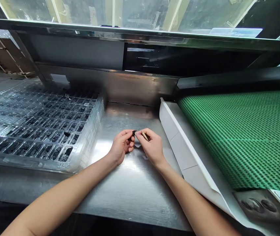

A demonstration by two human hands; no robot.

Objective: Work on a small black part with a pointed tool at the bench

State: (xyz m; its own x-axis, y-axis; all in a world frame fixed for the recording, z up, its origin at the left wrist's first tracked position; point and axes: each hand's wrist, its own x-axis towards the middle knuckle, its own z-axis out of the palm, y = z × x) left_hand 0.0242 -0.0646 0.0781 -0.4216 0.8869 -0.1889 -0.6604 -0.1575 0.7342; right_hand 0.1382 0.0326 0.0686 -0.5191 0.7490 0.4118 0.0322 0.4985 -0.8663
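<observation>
Between thumb and fingers, my left hand (122,144) pinches a small black part (134,132) above the steel tabletop (125,193). My right hand (152,146) is closed around a thin, pale, pen-like tool (144,135) with a brownish body. The right fingertips meet the black part, or come very close to it; the exact contact is too small to make out. Both hands are close together over the middle of the table. To the left, a stack of clear plastic trays (80,157) holds many small black parts in its compartments.
A green mesh conveyor belt (248,131) runs along the right. A white guard (184,150) with a raised edge separates it from the tabletop. Behind the table stands a metal panel (140,86), with a framed, lit structure above it.
</observation>
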